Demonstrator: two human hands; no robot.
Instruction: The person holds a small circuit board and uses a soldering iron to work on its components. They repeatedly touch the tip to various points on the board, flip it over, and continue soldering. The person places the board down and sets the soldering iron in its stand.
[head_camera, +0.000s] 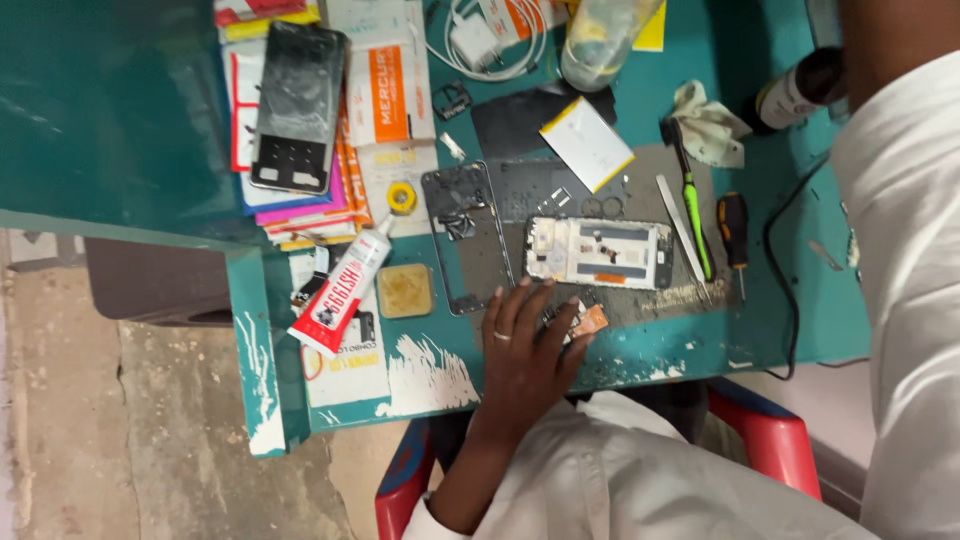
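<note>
Orange small part (588, 322) half hidden under left hand (522, 352); right hand unseen.

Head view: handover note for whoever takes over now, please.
Left hand flat, open at the mat edge, thumb by a small orange part. Right hand out of view.
Phone body lies opened on the mat; black frame left of it, battery above. Green tool and screwdriver to its right, glue tube far left.
Done: phone taken apart. Left: nothing put back yet.
</note>
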